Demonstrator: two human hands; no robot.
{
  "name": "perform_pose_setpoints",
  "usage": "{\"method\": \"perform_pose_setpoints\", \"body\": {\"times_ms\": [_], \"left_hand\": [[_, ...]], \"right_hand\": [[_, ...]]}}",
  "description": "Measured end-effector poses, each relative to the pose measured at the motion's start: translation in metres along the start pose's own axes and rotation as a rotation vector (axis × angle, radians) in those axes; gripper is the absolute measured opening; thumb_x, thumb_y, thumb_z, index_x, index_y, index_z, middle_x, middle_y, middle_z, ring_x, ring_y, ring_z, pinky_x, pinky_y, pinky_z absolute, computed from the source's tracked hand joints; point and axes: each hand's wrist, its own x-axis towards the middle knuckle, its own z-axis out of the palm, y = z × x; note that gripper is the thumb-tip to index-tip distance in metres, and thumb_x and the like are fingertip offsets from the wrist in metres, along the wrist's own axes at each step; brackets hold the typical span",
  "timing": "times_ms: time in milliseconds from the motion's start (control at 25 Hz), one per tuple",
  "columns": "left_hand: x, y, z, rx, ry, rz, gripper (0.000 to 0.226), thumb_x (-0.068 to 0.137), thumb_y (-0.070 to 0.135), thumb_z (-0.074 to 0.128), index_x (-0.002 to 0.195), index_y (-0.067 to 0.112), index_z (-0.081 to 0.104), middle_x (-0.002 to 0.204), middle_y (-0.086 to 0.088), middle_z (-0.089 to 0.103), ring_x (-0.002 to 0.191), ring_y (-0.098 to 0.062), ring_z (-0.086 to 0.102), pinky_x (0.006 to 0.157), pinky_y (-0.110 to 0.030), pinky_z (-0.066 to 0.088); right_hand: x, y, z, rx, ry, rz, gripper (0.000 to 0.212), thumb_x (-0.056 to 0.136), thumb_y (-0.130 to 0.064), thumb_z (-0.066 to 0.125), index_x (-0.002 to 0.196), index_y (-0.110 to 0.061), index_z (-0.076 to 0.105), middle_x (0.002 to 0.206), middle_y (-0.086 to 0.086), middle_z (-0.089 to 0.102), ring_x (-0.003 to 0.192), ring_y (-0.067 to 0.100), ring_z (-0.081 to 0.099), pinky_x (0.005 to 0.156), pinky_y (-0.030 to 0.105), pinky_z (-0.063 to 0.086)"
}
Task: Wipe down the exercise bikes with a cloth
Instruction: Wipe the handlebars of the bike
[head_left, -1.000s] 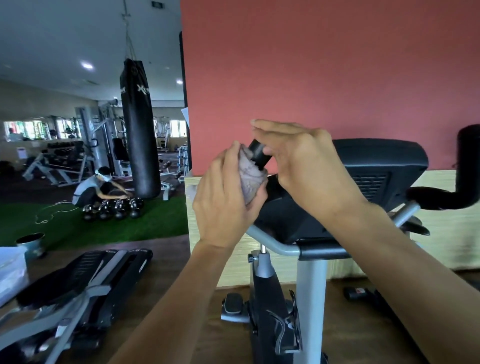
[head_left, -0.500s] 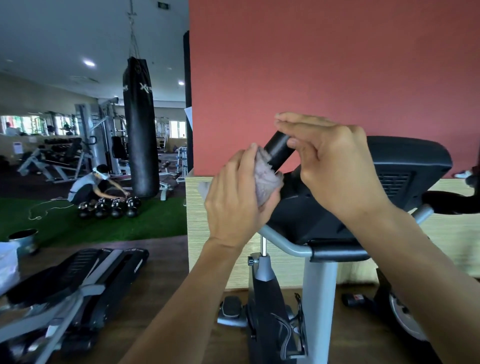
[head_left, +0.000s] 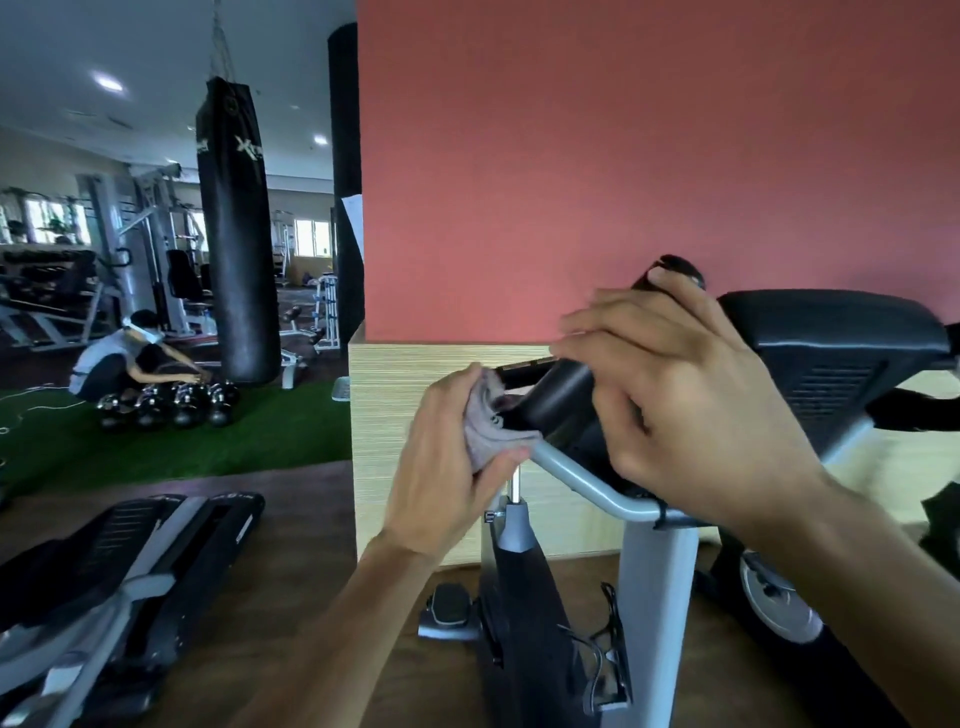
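Right now left hand (head_left: 441, 488) bunches crumpled grey cloth (head_left: 485, 423) round base of black foam handlebar grip (head_left: 563, 397) on grey-framed exercise bike (head_left: 652, 566); right hand (head_left: 691, 405) curls over grip, steadying. Mid-wipe; next, probably rub down metal bar

Red wall (head_left: 597, 156) ahead, black punching bag (head_left: 236, 234) hanging over green turf (head_left: 208, 447).
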Motion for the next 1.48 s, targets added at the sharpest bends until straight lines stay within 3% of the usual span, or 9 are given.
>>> {"method": "perform_pose_setpoints", "body": {"times_ms": [120,280,480,600,840,1160,1280,1400,1480], "left_hand": [[0.025,-0.018,0.008,-0.055,-0.135,0.158,0.071,0.087,0.049,0.070,0.141,0.012,0.042,0.127,0.004,0.054,0.113,-0.015,0.056,0.096,-0.043,0.049],[0.048,-0.063,-0.002,-0.145,-0.290,0.378,0.062,0.084,0.046,0.076,0.125,0.002,0.061,0.110,-0.008,0.067,0.100,-0.024,0.065,0.084,-0.040,0.052],[0.081,-0.074,-0.005,-0.221,-0.513,0.446,0.059,0.078,0.058,0.071,0.118,0.015,0.068,0.097,0.010,0.066,0.085,-0.007,0.061,0.073,-0.022,0.047],[0.086,-0.077,-0.005,-0.320,-0.542,0.452,0.046,0.073,0.050,0.075,0.107,0.020,0.069,0.084,0.013,0.057,0.072,-0.007,0.055,0.065,-0.029,0.049],[0.085,-0.070,-0.002,-0.339,-0.455,0.512,0.030,0.072,0.040,0.070,0.085,0.014,0.060,0.073,0.011,0.046,0.062,-0.016,0.045,0.057,-0.036,0.045],[0.072,-0.083,0.016,-0.335,-0.151,0.626,0.039,0.081,0.059,0.063,0.074,0.025,0.045,0.058,0.003,0.048,0.055,-0.023,0.049,0.054,-0.036,0.043],[0.060,-0.103,0.033,-0.284,0.092,0.622,0.046,0.079,0.070,0.055,0.090,0.025,0.058,0.066,0.004,0.057,0.067,-0.028,0.057,0.066,-0.042,0.051],[0.042,-0.128,0.054,-0.326,0.335,0.601,0.055,0.081,0.074,0.053,0.114,0.031,0.062,0.095,0.012,0.068,0.085,-0.025,0.066,0.075,-0.044,0.055],[0.034,-0.139,0.065,-0.367,0.426,0.580,0.064,0.085,0.072,0.053,0.129,0.026,0.059,0.113,0.010,0.067,0.096,-0.024,0.067,0.081,-0.043,0.056]], "right_hand": [[-0.004,-0.018,0.020,-0.146,-0.122,0.001,0.031,0.091,-0.013,0.048,0.106,-0.006,0.074,0.110,0.007,0.070,0.114,0.033,0.060,0.120,0.054,0.024],[0.005,-0.040,0.026,-0.246,-0.207,0.173,0.025,0.097,-0.019,0.049,0.093,-0.009,0.071,0.094,0.003,0.064,0.105,0.032,0.056,0.122,0.055,0.017],[0.015,-0.064,0.039,-0.401,-0.266,0.303,0.022,0.093,-0.018,0.049,0.080,-0.010,0.065,0.082,0.001,0.058,0.103,0.032,0.055,0.122,0.060,0.014],[0.010,-0.077,0.051,-0.440,-0.254,0.337,0.019,0.092,-0.017,0.050,0.084,-0.009,0.066,0.087,0.003,0.058,0.110,0.036,0.055,0.122,0.060,0.016],[0.005,-0.085,0.064,-0.500,-0.173,0.361,0.020,0.095,-0.018,0.048,0.089,-0.005,0.062,0.093,0.008,0.056,0.117,0.038,0.051,0.124,0.055,0.012],[-0.001,-0.080,0.078,-0.532,-0.156,0.359,0.031,0.097,-0.024,0.033,0.082,-0.009,0.056,0.089,0.002,0.050,0.106,0.022,0.041,0.124,0.048,0.006],[-0.005,-0.077,0.089,-0.656,-0.102,0.320,0.042,0.097,-0.029,0.029,0.084,-0.002,0.058,0.092,0.008,0.053,0.102,0.026,0.046,0.111,0.041,0.022],[-0.003,-0.088,0.096,-0.686,-0.053,0.344,0.039,0.104,-0.017,0.035,0.090,0.008,0.061,0.098,0.019,0.058,0.100,0.032,0.050,0.090,0.031,0.029],[-0.002,-0.093,0.096,-0.653,-0.017,0.372,0.034,0.107,-0.012,0.039,0.096,0.009,0.063,0.104,0.019,0.061,0.104,0.031,0.054,0.086,0.029,0.032]]}}
